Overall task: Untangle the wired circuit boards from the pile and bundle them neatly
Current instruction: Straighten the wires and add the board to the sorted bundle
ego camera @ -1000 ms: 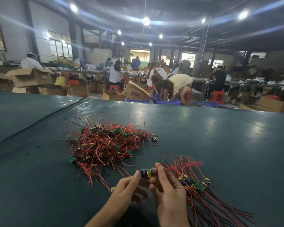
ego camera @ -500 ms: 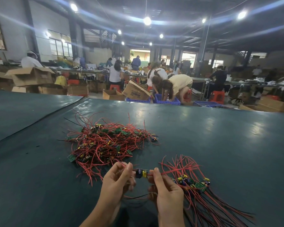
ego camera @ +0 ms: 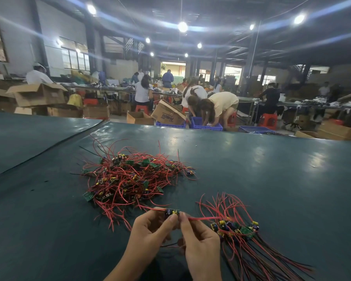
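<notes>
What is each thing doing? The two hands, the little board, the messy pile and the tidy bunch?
Left hand: pinches the little board.
Right hand: pinches the little board too.
Little board: held between both hands, red wires trailing.
Messy pile: tangled, lying on the table.
Tidy bunch: boards together, wires fanned out.

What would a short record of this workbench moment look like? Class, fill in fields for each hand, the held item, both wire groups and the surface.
left hand: pinches the small circuit board at its left end
right hand: pinches the same board at its right end
small circuit board: held up between both hands, red wires trailing to either side
tangled pile: red-wired boards heaped beyond the hands, to the left
sorted bundle: boards lying together right of the hands, wires running toward the near edge
table: dark green covering
</notes>
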A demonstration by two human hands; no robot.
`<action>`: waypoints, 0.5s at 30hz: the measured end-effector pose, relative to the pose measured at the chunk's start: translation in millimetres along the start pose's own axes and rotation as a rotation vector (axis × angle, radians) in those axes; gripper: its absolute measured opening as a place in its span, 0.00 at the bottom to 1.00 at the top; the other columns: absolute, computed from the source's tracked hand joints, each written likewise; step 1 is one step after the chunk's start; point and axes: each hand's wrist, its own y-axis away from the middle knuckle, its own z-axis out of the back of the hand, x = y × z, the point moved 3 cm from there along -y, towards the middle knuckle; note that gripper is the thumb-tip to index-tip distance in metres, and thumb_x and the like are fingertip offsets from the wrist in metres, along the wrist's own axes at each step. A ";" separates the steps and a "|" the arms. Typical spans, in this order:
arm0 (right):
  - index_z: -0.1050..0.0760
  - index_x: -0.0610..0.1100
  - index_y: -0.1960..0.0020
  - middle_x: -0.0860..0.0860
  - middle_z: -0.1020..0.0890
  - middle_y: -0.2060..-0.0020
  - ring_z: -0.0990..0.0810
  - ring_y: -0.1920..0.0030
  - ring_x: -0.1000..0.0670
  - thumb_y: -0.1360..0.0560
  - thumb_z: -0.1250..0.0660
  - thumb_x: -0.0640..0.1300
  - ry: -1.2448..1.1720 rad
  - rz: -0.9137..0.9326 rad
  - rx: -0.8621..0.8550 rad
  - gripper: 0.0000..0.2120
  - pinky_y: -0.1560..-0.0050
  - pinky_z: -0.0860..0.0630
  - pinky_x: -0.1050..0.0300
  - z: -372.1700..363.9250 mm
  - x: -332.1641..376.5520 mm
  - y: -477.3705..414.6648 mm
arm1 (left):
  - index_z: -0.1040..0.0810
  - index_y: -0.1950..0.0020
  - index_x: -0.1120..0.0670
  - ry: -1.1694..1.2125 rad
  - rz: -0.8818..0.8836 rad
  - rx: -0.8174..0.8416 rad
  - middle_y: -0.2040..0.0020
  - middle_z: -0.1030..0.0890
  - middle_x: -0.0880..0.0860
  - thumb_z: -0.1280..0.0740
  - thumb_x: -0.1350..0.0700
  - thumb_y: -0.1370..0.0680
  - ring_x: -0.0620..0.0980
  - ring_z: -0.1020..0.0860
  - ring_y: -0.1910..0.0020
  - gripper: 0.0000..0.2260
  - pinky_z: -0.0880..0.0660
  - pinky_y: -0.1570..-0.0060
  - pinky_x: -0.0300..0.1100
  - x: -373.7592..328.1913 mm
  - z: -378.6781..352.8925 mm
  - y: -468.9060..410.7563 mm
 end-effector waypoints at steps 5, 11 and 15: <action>0.15 0.49 0.67 0.50 0.15 0.69 0.18 0.68 0.58 0.25 0.31 0.41 0.064 0.064 -0.026 0.13 0.67 0.25 0.69 -0.4 -2.4 -1.1 | 0.17 0.61 0.51 -0.001 -0.010 0.029 0.69 0.21 0.48 0.30 0.49 0.32 0.45 0.23 0.71 0.07 0.26 0.70 0.35 1.5 -1.3 -0.2; 0.15 0.55 0.64 0.51 0.18 0.72 0.27 0.74 0.55 0.26 0.31 0.49 0.014 0.003 -0.137 0.10 0.71 0.28 0.57 12.1 -2.7 -12.8 | 0.20 0.61 0.56 0.025 -0.049 0.011 0.67 0.20 0.52 0.31 0.47 0.31 0.47 0.23 0.70 0.12 0.26 0.69 0.36 -1.0 -3.1 1.7; 0.14 0.51 0.63 0.53 0.18 0.71 0.31 0.79 0.60 0.24 0.32 0.44 -0.138 -0.059 -0.240 0.12 0.79 0.32 0.64 30.5 -0.5 -28.4 | 0.22 0.62 0.59 0.019 -0.094 -0.028 0.67 0.20 0.52 0.32 0.47 0.31 0.48 0.24 0.71 0.15 0.26 0.69 0.39 -6.6 1.5 -2.8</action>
